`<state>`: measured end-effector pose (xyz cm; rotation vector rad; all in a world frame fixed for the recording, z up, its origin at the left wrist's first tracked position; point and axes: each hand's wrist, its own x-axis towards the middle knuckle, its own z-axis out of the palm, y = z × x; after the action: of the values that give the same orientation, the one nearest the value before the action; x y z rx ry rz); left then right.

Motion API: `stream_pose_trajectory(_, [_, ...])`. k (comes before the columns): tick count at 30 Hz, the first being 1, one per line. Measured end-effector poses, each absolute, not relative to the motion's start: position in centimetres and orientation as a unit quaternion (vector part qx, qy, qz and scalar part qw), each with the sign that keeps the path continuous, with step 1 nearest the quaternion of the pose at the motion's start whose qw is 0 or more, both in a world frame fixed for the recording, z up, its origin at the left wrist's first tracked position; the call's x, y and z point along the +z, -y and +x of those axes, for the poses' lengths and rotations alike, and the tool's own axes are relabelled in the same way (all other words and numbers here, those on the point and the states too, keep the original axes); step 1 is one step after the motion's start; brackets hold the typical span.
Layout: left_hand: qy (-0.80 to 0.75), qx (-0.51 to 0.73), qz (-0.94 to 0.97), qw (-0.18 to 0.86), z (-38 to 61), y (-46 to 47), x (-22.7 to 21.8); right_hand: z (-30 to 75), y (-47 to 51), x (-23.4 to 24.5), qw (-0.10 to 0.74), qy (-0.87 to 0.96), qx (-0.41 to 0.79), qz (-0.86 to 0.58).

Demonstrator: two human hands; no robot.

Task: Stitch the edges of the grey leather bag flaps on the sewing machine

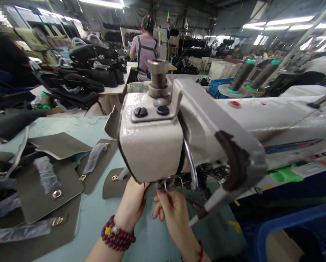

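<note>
A cream sewing machine head (154, 142) fills the middle of the view. My left hand (131, 203), with a dark red bead bracelet on the wrist, reaches under the machine head; its fingers are hidden behind the housing. My right hand (171, 211) is just beside it, fingers pinched together below the needle area (168, 183), on something too small to make out. A grey leather flap with a gold clasp (115, 182) lies just left of my left hand.
Several grey leather flaps with gold clasps (50, 182) lie on the pale green table (97, 218) at left. Black handbags (89, 78) are stacked on a far table. A person in a purple top (145, 51) stands behind. Thread cones (240, 76) stand at right, and a blue bin (288, 225) sits at lower right.
</note>
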<state>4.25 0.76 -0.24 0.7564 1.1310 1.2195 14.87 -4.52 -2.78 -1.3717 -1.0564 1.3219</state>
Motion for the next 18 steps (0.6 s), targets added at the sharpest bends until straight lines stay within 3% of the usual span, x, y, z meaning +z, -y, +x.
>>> stream_pose_trajectory(12, [-0.487, 0.509, 0.389, 0.594, 4.0, -0.5, 0.5, 15.3, 4.9, -3.0, 0.470, 0.467, 0.521, -0.538])
stream_pose_trajectory(18, [-0.420, 0.366, 0.373, 0.742, 1.3, 0.0, -0.8, 15.3, 5.2, -2.7, 0.472, 0.438, 0.566, -0.515])
